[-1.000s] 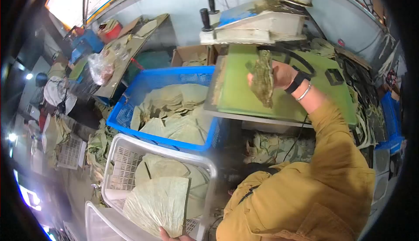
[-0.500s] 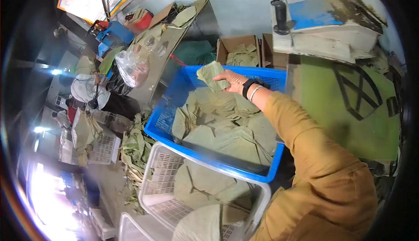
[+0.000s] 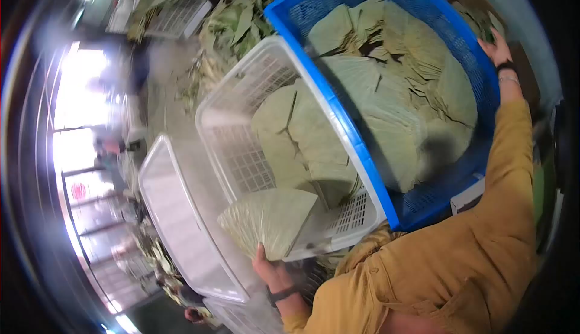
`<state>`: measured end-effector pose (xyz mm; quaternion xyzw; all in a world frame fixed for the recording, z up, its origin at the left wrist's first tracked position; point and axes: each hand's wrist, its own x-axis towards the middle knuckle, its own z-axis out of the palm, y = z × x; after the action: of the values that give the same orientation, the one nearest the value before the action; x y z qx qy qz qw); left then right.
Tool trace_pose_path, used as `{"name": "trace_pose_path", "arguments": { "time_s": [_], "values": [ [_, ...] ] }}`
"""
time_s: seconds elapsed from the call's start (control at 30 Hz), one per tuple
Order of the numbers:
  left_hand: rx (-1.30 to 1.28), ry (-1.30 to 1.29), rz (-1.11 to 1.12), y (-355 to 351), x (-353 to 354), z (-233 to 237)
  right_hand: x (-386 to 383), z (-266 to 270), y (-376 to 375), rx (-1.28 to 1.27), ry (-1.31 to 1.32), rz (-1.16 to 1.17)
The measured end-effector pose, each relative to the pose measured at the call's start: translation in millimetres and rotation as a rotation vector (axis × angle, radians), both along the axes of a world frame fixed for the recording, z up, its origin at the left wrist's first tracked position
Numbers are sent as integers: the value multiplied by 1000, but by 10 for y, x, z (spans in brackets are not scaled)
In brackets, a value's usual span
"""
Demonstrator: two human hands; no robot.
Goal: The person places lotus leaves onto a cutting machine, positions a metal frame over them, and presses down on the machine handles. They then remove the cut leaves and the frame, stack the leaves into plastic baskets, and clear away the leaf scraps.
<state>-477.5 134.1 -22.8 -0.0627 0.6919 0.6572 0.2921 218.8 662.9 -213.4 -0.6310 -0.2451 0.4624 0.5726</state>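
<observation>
The left hand [image 3: 267, 269] is closed on the narrow end of a folded, fan-shaped leaf [image 3: 269, 222]. It holds the leaf over the near corner of the white basket [image 3: 238, 146], with the wide edge pointing into the basket. Flat leaves [image 3: 296, 128] lie inside the white basket. A blue basket [image 3: 435, 195] touches its right side and is heaped with more leaves [image 3: 393, 92]. The right hand [image 3: 496, 47] is at the blue basket's far rim, fingers spread and holding nothing; whether it touches the rim cannot be told. A clear tray [image 3: 175, 213] sits just left of the white basket.
</observation>
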Motion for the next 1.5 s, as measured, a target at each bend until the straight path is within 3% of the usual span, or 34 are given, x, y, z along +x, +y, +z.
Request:
{"name": "trace_pose_path", "arguments": {
  "time_s": [0.03,0.13,0.17,0.23,0.4,0.47,0.53,0.57,0.6,0.63,0.67,0.7,0.73,0.77,0.8,0.87,0.93,1.07,1.13,1.17,1.23,1.3,1.4,1.5],
  "values": [
    [33,-5,13,2,-55,-73,-617,550,-179,-145,426,-399],
    [-46,74,34,42,7,-198,-300,-178,118,-83,571,24],
    [-46,93,-13,39,17,-221,-498,-118,137,-90,562,41],
    [-66,101,-36,-31,10,-254,-1043,10,100,-87,548,314],
    [-73,48,-94,-287,-298,-475,-2830,732,-422,5,216,711],
    [-130,78,-155,-414,-426,-579,-3592,1028,-906,-2,-99,803],
    [-109,17,-134,-514,-582,-723,-3987,869,-1200,15,-421,958],
    [-105,-29,-115,-561,-678,-800,-4184,709,-1401,147,-799,947],
    [-95,-45,-117,-583,-789,-856,-4396,716,-1716,160,-876,949],
    [-47,-220,-60,-529,-883,-933,-4513,656,-1948,122,-1001,988],
    [10,-398,6,-476,-937,-1026,-4759,868,-2283,112,-749,1094],
    [-27,-6,-347,-508,-937,-1191,-4700,447,-2397,360,-1130,940],
    [-75,404,-681,-542,-947,-1446,-4837,620,-2627,273,-1327,864],
    [138,-85,-413,-482,-1057,-2074,-4854,583,-2716,349,-1440,814],
    [354,-563,-133,-317,-1149,-2576,-4926,626,-2742,270,-1469,794],
    [255,-297,-342,243,-1017,-2247,-5002,671,-2768,209,-1510,784],
    [672,-985,288,844,-1094,-2185,-5019,648,-2747,207,-1578,752],
    [763,-1013,489,1514,-1199,-2669,-5038,670,-2782,202,-1582,764],
    [649,-750,251,1641,-1222,-2998,-5087,726,-2791,192,-1547,780],
    [645,-748,249,1727,-1274,-3067,-5185,826,-2822,70,-1492,792],
    [737,-1034,685,1975,-1355,-3207,-5191,799,-2807,36,-1449,788],
    [601,-1007,554,2035,-1251,-3481,-5142,743,-2777,86,-1487,785],
    [340,-995,-79,1935,-824,-3958,-5101,690,-2792,105,-1512,797],
    [428,-949,-231,1731,-378,-3470,-5131,742,-2782,113,-1498,793]
  ]
}}
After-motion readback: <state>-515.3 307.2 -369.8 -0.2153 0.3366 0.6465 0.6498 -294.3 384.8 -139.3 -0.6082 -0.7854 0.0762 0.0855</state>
